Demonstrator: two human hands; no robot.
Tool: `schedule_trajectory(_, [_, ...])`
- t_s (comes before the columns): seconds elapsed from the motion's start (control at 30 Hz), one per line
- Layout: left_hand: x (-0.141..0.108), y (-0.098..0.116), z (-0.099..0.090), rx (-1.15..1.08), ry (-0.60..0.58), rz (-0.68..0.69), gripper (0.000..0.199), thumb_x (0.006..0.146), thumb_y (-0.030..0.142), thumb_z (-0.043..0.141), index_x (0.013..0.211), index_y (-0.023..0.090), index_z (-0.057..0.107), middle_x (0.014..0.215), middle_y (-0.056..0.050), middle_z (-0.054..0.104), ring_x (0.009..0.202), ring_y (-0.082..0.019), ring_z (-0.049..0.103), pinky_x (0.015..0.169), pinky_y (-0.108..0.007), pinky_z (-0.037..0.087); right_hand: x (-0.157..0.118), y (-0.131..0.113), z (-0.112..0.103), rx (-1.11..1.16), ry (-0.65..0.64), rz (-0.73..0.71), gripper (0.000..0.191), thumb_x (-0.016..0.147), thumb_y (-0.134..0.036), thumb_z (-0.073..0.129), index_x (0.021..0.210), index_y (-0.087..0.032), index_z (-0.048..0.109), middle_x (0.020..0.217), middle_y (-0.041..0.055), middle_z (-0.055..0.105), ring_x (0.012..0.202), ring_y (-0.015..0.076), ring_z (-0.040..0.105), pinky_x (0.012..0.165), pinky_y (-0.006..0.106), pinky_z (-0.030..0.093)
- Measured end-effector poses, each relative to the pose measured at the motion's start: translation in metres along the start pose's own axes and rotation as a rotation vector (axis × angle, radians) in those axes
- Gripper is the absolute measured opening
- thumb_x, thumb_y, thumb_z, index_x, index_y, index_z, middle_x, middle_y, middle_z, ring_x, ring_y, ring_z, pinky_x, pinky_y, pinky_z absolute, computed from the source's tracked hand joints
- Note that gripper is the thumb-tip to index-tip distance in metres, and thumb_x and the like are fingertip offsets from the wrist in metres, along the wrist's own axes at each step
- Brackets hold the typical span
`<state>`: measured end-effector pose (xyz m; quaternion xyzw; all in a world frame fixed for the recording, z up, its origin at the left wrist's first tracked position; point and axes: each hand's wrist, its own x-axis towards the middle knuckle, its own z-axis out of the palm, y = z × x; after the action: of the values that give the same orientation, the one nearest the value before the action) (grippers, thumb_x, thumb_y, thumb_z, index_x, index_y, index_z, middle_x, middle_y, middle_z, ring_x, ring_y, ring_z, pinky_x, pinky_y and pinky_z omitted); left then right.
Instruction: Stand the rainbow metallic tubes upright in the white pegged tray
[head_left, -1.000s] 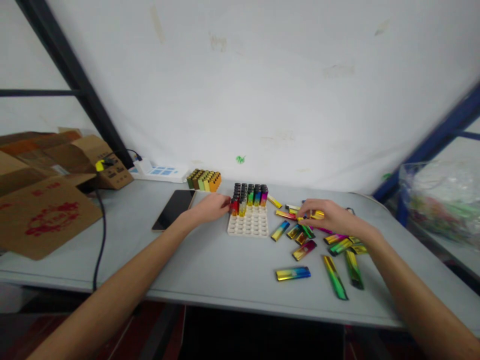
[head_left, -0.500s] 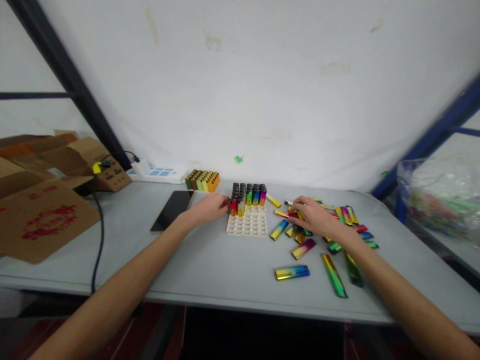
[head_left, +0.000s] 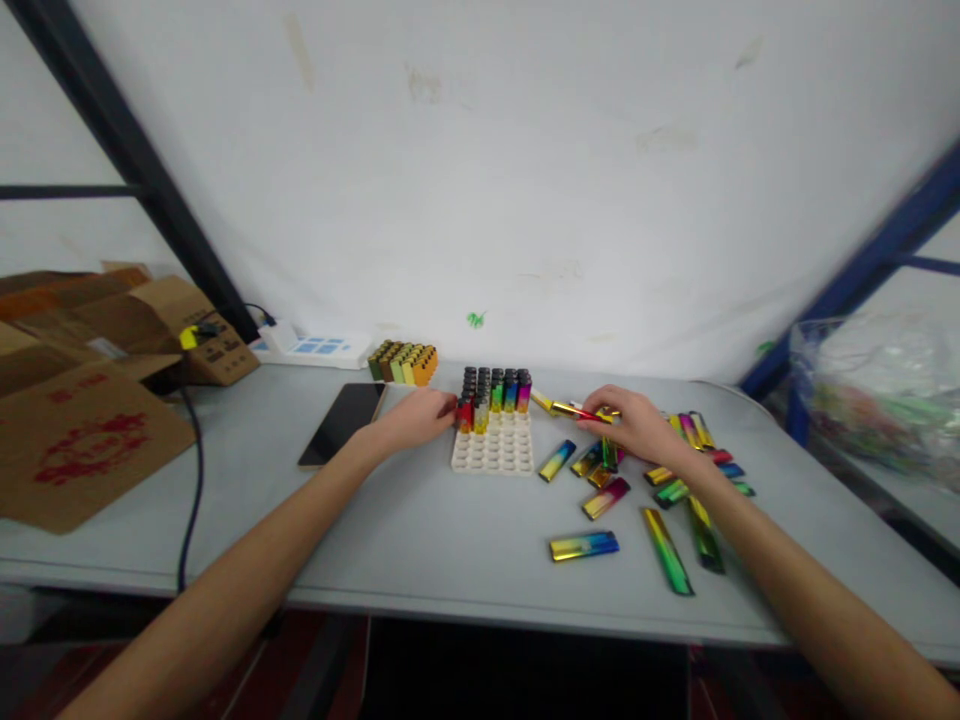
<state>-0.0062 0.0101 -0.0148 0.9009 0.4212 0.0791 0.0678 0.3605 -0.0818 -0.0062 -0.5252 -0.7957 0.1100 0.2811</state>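
Several upright lighters (head_left: 497, 390) with black tops fill the back rows of a white tray with holes (head_left: 493, 462); its front rows show bare holes. My left hand (head_left: 421, 415) is at the tray's left side, fingers bent together and fingertips against a red lighter (head_left: 466, 414). Whether they grip it is hidden. To the right, my right hand (head_left: 626, 422) pinches a gold and red lighter (head_left: 570, 410), which points left toward the tray. Around and below that hand lie loose shiny lighters, among them a yellow and blue lighter (head_left: 584, 546) and a gold and green lighter (head_left: 667, 552).
A dark phone (head_left: 343, 424) lies left of my left hand. Behind it are a block of lighters (head_left: 403, 362) and a white power strip (head_left: 322, 349). Cardboard boxes (head_left: 97, 400) and a black cable (head_left: 199, 470) occupy the left; a clear plastic bag (head_left: 877, 400) is at right.
My right hand has lifted the gold and red lighter off the loose pile and moved slightly up and right. My left hand stays at the tray.
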Motion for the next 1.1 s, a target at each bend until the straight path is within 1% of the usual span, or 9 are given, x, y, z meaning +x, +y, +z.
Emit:
schedule_trajectory(0.17, [0.000,0.000,0.000,0.004,0.009,-0.002,0.022,0.090,0.027,0.047,0.084,0.018,0.066,0.080,-0.007,0.073,0.075,-0.020,0.068,0.066,-0.027,0.045,0.001,-0.008,-0.002,0.441,0.129,0.189,0.044,0.076,-0.058,0.076,0.094,-0.018,0.071,0.099,0.0085,0.073,0.095,0.0254,0.067,0.088,0.040,0.052])
schedule_trajectory(0.3, [0.000,0.003,-0.001,0.010,-0.001,-0.016,0.021,0.090,0.026,0.048,0.085,0.018,0.067,0.084,-0.008,0.074,0.079,-0.021,0.069,0.068,-0.027,0.046,-0.001,-0.017,-0.004,0.575,0.134,0.277,0.045,0.072,-0.056,0.081,0.096,-0.019,0.072,0.101,0.0089,0.074,0.096,0.0257,0.066,0.089,0.041,0.051])
schedule_trajectory(0.57, [-0.001,0.004,-0.002,0.007,0.000,-0.014,0.021,0.091,0.026,0.047,0.085,0.018,0.066,0.082,-0.008,0.074,0.078,-0.021,0.069,0.068,-0.028,0.046,-0.001,-0.017,0.001,0.689,0.167,0.290,0.040,0.074,-0.054,0.080,0.090,-0.020,0.069,0.091,0.0057,0.073,0.087,0.0223,0.066,0.086,0.038,0.052])
schedule_trajectory(0.67, [-0.001,0.004,-0.002,0.015,0.005,-0.014,0.021,0.090,0.025,0.048,0.086,0.018,0.067,0.084,-0.008,0.074,0.080,-0.021,0.069,0.068,-0.027,0.046,-0.001,-0.022,0.004,0.816,0.124,0.263,0.038,0.081,-0.056,0.073,0.093,-0.022,0.063,0.098,0.0061,0.073,0.093,0.0215,0.068,0.087,0.038,0.051])
schedule_trajectory(0.73, [-0.001,0.003,-0.002,0.010,0.005,-0.013,0.020,0.090,0.025,0.049,0.087,0.018,0.067,0.084,-0.008,0.075,0.080,-0.021,0.069,0.068,-0.027,0.047,-0.002,-0.026,0.007,0.890,0.095,0.231,0.036,0.085,-0.056,0.069,0.098,-0.024,0.058,0.093,0.0041,0.073,0.088,0.0194,0.068,0.084,0.036,0.052])
schedule_trajectory(0.83, [0.000,0.002,-0.001,-0.001,0.007,-0.005,0.019,0.090,0.024,0.049,0.088,0.018,0.068,0.083,-0.008,0.075,0.078,-0.021,0.069,0.069,-0.027,0.047,-0.002,-0.030,0.013,0.914,0.094,0.204,0.033,0.088,-0.054,0.066,0.102,-0.026,0.053,0.072,-0.0040,0.062,0.062,0.0129,0.057,0.065,0.030,0.049])
schedule_trajectory(0.9, [0.001,0.001,0.000,0.001,0.006,-0.005,0.020,0.090,0.024,0.049,0.087,0.018,0.068,0.083,-0.008,0.075,0.078,-0.021,0.069,0.069,-0.027,0.047,-0.002,-0.032,0.017,0.914,0.082,0.223,0.034,0.089,-0.055,0.064,0.103,-0.028,0.051,0.068,-0.0069,0.054,0.051,0.0095,0.043,0.052,0.025,0.039])
schedule_trajectory(1.0, [0.001,0.002,0.000,-0.005,0.005,-0.009,0.021,0.090,0.025,0.048,0.088,0.018,0.068,0.085,-0.008,0.075,0.080,-0.020,0.069,0.070,-0.027,0.048,-0.002,-0.037,0.020,0.877,0.057,0.279,0.038,0.087,-0.061,0.062,0.100,-0.028,0.048,0.066,-0.0077,0.049,0.047,0.0087,0.033,0.044,0.022,0.024])
schedule_trajectory(1.1, [0.000,0.003,-0.001,0.003,0.005,-0.012,0.021,0.089,0.024,0.049,0.088,0.018,0.068,0.084,-0.007,0.075,0.079,-0.020,0.069,0.070,-0.027,0.047,-0.001,-0.042,0.023,0.851,0.053,0.319,0.043,0.089,-0.068,0.053,0.087,-0.025,0.049,0.058,-0.0079,0.037,0.047,0.0096,0.027,0.044,0.023,0.021])
